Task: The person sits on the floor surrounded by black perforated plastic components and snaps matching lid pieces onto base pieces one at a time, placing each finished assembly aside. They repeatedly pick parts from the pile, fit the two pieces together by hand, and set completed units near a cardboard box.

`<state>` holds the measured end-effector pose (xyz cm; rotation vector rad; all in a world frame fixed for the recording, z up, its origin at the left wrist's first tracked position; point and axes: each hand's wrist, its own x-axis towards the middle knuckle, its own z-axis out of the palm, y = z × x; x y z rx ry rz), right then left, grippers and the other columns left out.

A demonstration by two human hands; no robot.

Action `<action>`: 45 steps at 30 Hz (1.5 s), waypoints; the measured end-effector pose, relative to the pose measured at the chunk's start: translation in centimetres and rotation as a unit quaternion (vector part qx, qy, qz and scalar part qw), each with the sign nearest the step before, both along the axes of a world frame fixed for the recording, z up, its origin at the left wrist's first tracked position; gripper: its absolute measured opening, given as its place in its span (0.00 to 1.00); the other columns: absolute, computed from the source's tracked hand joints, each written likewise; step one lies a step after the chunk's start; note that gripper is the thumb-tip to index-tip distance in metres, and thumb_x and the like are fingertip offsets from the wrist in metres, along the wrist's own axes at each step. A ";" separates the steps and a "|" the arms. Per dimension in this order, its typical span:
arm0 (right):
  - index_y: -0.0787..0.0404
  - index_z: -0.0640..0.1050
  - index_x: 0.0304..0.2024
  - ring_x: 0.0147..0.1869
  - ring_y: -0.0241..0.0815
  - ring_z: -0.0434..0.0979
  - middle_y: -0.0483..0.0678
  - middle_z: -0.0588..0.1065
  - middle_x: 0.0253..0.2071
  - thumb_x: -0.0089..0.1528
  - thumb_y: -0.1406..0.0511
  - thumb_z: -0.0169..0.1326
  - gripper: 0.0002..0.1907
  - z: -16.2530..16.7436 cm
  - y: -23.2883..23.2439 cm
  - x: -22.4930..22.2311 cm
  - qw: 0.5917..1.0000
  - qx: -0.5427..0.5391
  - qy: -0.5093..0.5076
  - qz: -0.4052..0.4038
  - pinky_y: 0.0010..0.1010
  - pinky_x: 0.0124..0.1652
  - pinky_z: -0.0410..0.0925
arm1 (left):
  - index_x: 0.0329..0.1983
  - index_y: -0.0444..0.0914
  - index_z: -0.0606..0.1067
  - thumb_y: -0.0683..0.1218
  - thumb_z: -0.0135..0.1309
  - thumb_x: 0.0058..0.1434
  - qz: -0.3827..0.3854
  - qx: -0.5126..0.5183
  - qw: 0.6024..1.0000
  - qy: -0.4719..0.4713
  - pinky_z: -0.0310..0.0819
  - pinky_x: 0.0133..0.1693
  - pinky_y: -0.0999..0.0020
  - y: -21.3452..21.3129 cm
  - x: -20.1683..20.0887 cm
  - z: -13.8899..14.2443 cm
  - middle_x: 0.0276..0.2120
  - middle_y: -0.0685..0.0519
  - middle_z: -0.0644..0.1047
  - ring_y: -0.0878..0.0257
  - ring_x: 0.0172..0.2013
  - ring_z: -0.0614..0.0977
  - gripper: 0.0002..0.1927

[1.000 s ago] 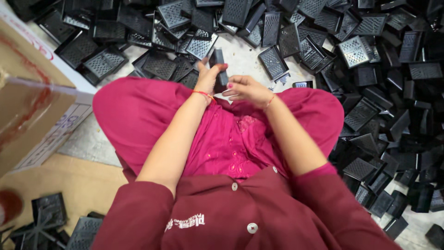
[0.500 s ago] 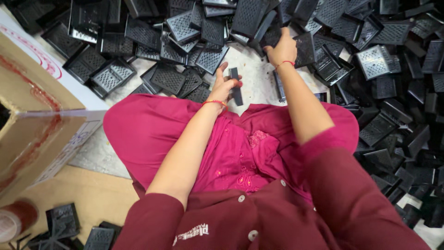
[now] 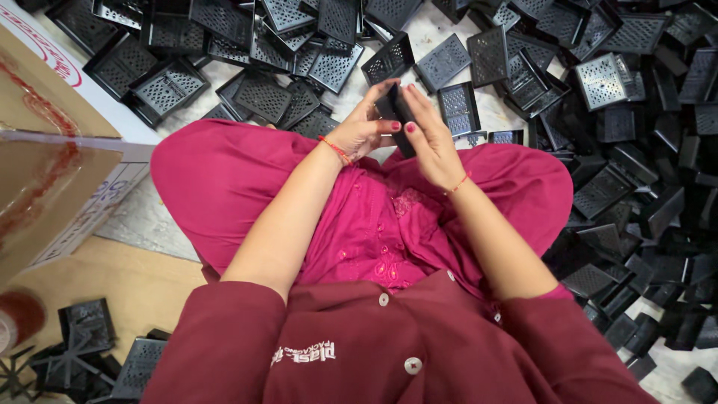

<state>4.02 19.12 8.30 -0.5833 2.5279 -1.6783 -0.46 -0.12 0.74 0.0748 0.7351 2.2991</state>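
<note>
Above the lap, both hands now joined: right hand (image 3: 430,138), reaching far into the pile half a second ago, back and pressed to the black perforated plastic part (image 3: 396,112) gripped by the left hand (image 3: 363,131); similar black parts (image 3: 254,97) heaped beyond, cardboard box (image 3: 52,172) at left.

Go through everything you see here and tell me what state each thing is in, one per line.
Left hand: closed on the black part.
Right hand: pressed flat against the black part.
Black part: held upright between both hands, above the lap.
Black trays: loose, scattered in a heap on the floor.
Cardboard box: open, flaps up.
</note>
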 end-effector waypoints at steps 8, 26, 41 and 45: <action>0.61 0.63 0.75 0.84 0.52 0.55 0.54 0.59 0.79 0.74 0.59 0.40 0.28 -3.2 -0.8 2.1 0.997 -0.027 0.027 -0.069 0.37 0.78 0.48 | 0.72 0.47 0.59 0.33 0.61 0.59 -0.001 -0.035 0.999 0.035 0.81 0.57 0.53 0.4 0.8 0.8 0.65 0.53 0.67 0.58 0.62 0.74 0.40; 0.65 0.50 0.78 0.85 0.57 0.42 0.59 0.48 0.80 0.63 0.54 0.55 0.48 -2.3 -1.1 1.7 0.994 -0.023 0.109 -0.005 0.45 0.78 0.42 | 0.73 0.51 0.58 0.35 0.61 0.60 0.030 -0.069 0.997 0.030 0.83 0.55 0.48 -0.1 0.8 1.3 0.60 0.50 0.74 0.55 0.57 0.79 0.42; 0.68 0.72 0.62 0.64 0.60 0.76 0.60 0.75 0.59 0.59 0.75 0.62 0.28 -2.7 -1.9 2.4 0.944 0.098 0.261 -0.175 0.42 0.62 0.70 | 0.69 0.50 0.61 0.50 0.55 0.70 0.099 0.088 0.990 -0.049 0.80 0.57 0.39 -1.1 0.3 -0.7 0.63 0.44 0.73 0.46 0.60 0.79 0.27; 0.66 0.72 0.62 0.64 0.59 0.76 0.58 0.75 0.59 0.61 0.74 0.63 0.27 -2.7 -2.1 2.4 0.932 0.120 0.293 -0.175 0.43 0.63 0.69 | 0.67 0.51 0.62 0.51 0.58 0.68 0.104 0.019 0.993 -0.052 0.81 0.53 0.41 -1.0 0.2 -2.2 0.62 0.44 0.73 0.47 0.58 0.80 0.27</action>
